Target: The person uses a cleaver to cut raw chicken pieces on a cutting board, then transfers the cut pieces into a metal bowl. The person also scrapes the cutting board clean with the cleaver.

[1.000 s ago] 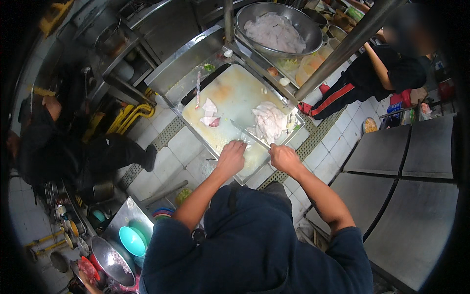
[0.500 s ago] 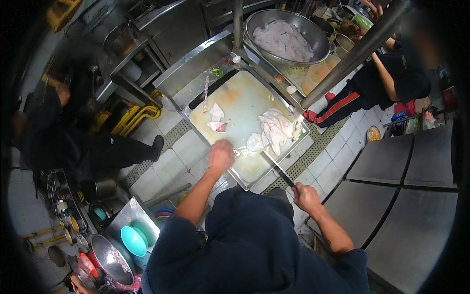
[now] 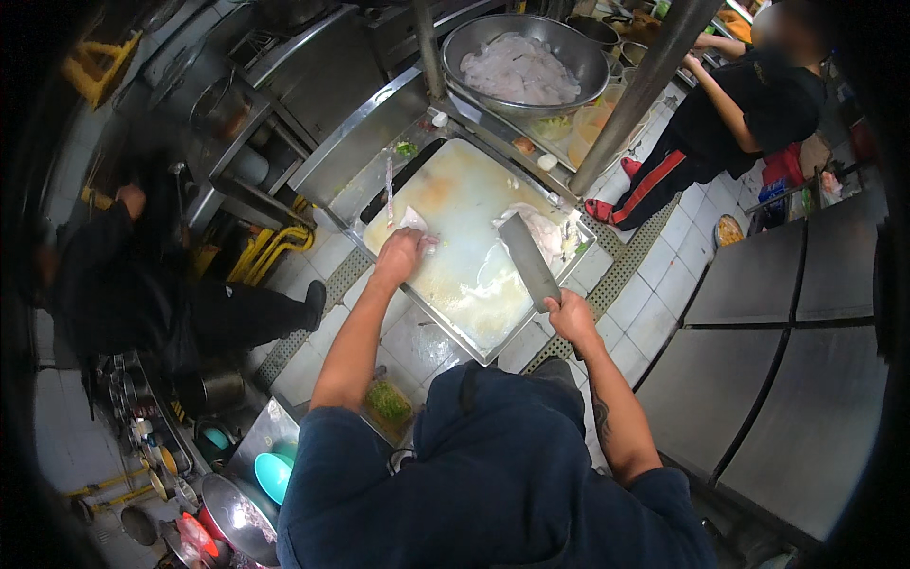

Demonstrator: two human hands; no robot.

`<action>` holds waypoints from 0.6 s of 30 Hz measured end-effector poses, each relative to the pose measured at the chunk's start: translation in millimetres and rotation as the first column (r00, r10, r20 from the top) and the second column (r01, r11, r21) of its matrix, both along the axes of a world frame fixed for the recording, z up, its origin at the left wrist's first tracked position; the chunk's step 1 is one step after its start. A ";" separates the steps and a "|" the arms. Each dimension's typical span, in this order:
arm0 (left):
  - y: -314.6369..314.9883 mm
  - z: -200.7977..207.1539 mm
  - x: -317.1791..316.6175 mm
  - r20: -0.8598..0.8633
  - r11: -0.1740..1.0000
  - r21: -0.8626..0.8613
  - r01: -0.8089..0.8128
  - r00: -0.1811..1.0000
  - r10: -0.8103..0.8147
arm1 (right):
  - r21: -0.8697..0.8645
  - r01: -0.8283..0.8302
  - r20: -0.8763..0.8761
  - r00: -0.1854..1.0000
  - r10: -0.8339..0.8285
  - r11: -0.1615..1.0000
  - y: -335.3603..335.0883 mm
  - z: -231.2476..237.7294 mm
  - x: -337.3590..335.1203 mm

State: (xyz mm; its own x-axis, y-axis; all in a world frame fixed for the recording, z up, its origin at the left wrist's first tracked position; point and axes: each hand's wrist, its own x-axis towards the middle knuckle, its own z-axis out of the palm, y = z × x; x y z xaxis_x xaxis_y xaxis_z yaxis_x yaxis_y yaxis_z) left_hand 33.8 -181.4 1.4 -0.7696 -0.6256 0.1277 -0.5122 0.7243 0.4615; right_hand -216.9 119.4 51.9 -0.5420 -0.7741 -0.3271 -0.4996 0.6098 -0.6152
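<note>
A cleaver (image 3: 531,263), cutting board (image 3: 457,220) and large steel bowl (image 3: 594,68) show a commercial kitchen.

From my station I see a rectangular off-white cutting board (image 3: 469,242) blotched tan, a broad grey metal cleaver (image 3: 529,261), a pinkish-white heap of flesh slices (image 3: 547,232), a round turquoise bowl (image 3: 274,476), and black trousers (image 3: 645,190) striped red.

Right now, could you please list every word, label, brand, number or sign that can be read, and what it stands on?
No text can be read.
Narrow pale strip at the cutting board: reddish marks, too small to read.
Cleaver in the right hand: no legible lettering.
</note>
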 end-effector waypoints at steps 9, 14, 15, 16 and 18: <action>56.7 5.5 -65.8 0.101 0.437 0.874 -0.212 0.959 0.263 | -0.036 0.012 0.013 1.000 -0.012 0.999 3.9 -7.6 -0.9; 87.4 10.2 -65.8 -0.122 0.962 0.194 -0.190 0.969 0.216 | 0.023 -0.006 0.005 1.000 0.006 1.000 4.5 -7.0 -2.0; 94.8 13.0 -61.0 -0.249 0.987 0.112 -0.111 0.959 0.136 | -0.008 -0.007 -0.017 1.000 0.007 1.000 5.2 -10.4 -1.4; 101.5 20.7 -57.6 -0.219 0.991 0.077 0.106 0.972 -0.087 | -0.039 -0.009 -0.040 0.999 0.007 0.999 5.8 -13.6 -1.3; 116.8 17.4 -53.7 -0.118 0.967 -0.114 0.226 0.964 -0.239 | -0.038 -0.003 -0.040 0.999 0.001 0.999 5.4 -14.3 -1.7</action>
State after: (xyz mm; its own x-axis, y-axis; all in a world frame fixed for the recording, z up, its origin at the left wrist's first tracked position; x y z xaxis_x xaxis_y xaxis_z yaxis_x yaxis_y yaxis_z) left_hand -19.9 -64.6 18.8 -0.8650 -0.4107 0.2881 -0.2646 0.8614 0.4335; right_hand -218.6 124.8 37.7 -0.5525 -0.7867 -0.2754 -0.5258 0.5854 -0.6171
